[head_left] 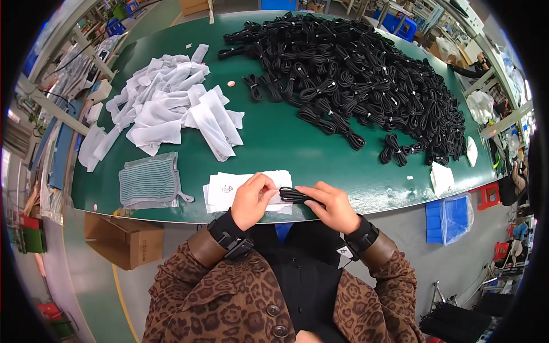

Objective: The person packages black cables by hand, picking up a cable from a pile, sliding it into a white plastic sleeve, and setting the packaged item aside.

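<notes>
Near the front edge of the table, my right hand [334, 209] is closed around a coiled bundle of black cable [293, 195], whose looped end points left. My left hand [252, 200] is closed in a pinch at the right end of a white bag [274, 198], right beside the cable's loops. Beneath the left hand lies a stack of flat white bags [222, 188] with small dark print. The fingertips of the left hand partly hide the bag's edge.
A heap of black cable bundles [366, 74] covers the table's far right. At left is a pile of filled white bags [166, 103]. Nearer lies a striped grey-green cloth item in clear plastic [150, 182]. An open cardboard box [128, 240] stands below the table's front-left edge.
</notes>
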### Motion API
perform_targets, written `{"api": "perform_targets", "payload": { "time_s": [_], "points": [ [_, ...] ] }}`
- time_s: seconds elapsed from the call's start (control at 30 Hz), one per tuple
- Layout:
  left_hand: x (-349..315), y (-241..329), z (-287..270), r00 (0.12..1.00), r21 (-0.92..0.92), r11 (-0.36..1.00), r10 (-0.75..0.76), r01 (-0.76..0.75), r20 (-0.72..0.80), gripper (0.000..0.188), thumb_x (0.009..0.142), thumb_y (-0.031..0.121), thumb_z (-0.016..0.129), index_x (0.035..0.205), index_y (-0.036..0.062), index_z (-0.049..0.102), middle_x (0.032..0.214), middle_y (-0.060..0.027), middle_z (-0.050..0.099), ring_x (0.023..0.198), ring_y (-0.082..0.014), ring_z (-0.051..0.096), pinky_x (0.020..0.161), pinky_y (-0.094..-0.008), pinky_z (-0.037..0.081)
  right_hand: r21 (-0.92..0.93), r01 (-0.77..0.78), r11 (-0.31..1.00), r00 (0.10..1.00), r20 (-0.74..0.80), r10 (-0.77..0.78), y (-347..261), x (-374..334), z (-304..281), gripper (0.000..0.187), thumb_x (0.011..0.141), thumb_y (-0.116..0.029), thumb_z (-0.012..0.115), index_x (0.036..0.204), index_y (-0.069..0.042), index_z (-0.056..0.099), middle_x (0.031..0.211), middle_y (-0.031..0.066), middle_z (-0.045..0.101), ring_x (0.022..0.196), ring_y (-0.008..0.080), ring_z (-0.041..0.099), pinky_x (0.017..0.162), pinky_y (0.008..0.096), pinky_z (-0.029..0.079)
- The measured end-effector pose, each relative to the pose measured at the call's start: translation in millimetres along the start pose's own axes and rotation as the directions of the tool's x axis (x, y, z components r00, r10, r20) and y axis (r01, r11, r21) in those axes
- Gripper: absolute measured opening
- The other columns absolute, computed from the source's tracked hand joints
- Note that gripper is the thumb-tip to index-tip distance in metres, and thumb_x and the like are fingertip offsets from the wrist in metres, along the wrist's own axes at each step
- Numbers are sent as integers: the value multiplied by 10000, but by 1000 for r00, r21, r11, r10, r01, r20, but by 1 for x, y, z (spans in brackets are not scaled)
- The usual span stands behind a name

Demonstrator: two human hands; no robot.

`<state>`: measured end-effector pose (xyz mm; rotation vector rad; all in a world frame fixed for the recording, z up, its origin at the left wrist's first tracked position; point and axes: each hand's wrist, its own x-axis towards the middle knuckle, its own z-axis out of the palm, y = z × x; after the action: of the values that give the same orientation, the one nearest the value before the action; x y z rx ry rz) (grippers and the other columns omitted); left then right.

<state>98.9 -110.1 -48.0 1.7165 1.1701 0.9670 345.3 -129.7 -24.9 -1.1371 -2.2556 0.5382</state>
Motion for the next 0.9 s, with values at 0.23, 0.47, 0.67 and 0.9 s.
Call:
{"api": "perform_targets", "payload": {
  "time_s": [0.23, 0.47, 0.67, 0.9],
  "points": [
    [8, 9, -1, 874, 164, 861, 459, -482, 159, 163, 793, -44, 680, 906, 14, 577, 934, -102, 618, 880, -289, 590, 791, -362, 481, 540, -571, 619, 818, 442, 369, 11, 4, 5, 365, 888, -73, 673, 1251, -109, 681, 750, 70, 574, 696, 258, 585, 664, 311, 495],
    [20, 25, 1, 874, 203, 851, 476, -485, 95, 192, 762, -29, 698, 899, 24, 575, 972, -129, 612, 923, -347, 565, 820, -411, 465, 123, -25, 992, 998, -48, 31, -8, 8, 3, 351, 821, -46, 740, 1164, -56, 667, 1003, 117, 560, 896, 282, 602, 764, 346, 516],
    [28, 40, -19, 918, 96, 913, 397, -397, 11, 139, 789, -16, 666, 880, 28, 569, 968, -113, 607, 917, -272, 563, 820, -362, 455, 519, 6, 855, 964, -232, 134, -23, 30, 12, 346, 831, -37, 740, 1145, -55, 596, 1107, 129, 541, 877, 279, 613, 756, 343, 528],
    [77, 13, -98, 993, -612, 791, -89, 25, -74, 229, 1018, 222, 569, 1062, 2, 610, 983, -25, 569, 901, -118, 534, 792, -259, 438, 165, 81, 983, 917, -398, -8, -1, 45, -19, 356, 836, -45, 731, 1157, -37, 578, 1196, 166, 516, 914, 306, 618, 769, 363, 529]
  ]
}}
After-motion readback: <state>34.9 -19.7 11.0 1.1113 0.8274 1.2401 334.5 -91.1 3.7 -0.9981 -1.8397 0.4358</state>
